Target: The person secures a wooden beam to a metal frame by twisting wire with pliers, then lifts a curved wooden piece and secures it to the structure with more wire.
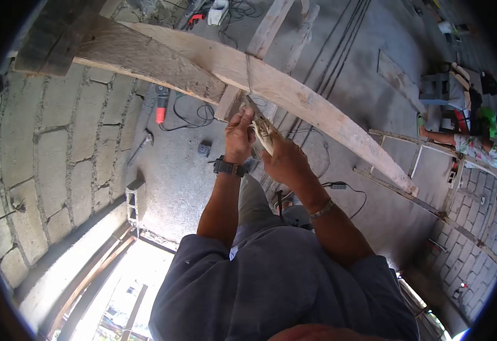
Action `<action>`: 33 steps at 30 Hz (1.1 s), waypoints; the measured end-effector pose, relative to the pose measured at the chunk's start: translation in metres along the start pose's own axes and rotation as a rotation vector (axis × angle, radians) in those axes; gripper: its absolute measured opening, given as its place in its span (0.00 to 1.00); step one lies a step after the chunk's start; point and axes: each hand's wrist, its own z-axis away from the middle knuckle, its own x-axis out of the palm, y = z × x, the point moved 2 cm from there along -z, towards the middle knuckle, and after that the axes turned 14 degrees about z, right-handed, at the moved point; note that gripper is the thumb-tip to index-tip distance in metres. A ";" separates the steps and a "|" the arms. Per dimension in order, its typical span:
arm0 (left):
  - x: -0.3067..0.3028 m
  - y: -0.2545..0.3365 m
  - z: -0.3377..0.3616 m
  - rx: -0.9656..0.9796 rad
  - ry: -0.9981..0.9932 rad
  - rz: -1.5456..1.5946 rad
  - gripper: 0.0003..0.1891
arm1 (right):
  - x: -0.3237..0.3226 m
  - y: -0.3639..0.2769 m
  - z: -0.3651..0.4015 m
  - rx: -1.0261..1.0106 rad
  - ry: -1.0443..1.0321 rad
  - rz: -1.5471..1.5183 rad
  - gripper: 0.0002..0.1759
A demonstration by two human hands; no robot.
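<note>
Just below a long wooden beam [299,99], my two hands are close together. My right hand [288,163] is closed around a tool with a pale handle [264,139]; its narrow dark metal end [251,105] points up toward the beam. My left hand [239,133] has its fingers pinched beside that metal end, and what they hold is too small to make out. A thin wire [249,74] loops around the beam right above my fingertips. Behind my left hand, a short wood block [229,103] sits under the joint with a second, rougher beam [152,59].
A red-and-black power tool [161,107] and a hammer [141,146] lie on the concrete floor by the block wall [61,148]. Nearby stands a hollow block [136,202]. Cords [194,119] cross the floor. At far right, a person [475,145] is low beside a wooden frame.
</note>
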 end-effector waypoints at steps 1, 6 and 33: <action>0.002 0.000 0.000 0.000 -0.001 -0.001 0.17 | 0.000 0.000 -0.001 -0.027 0.032 -0.005 0.26; 0.007 0.005 0.005 0.044 0.013 -0.068 0.21 | 0.007 0.004 -0.002 -0.039 0.027 -0.042 0.26; 0.003 0.064 0.012 0.645 0.244 -1.315 0.24 | 0.105 0.047 -0.028 -0.170 0.226 -0.371 0.14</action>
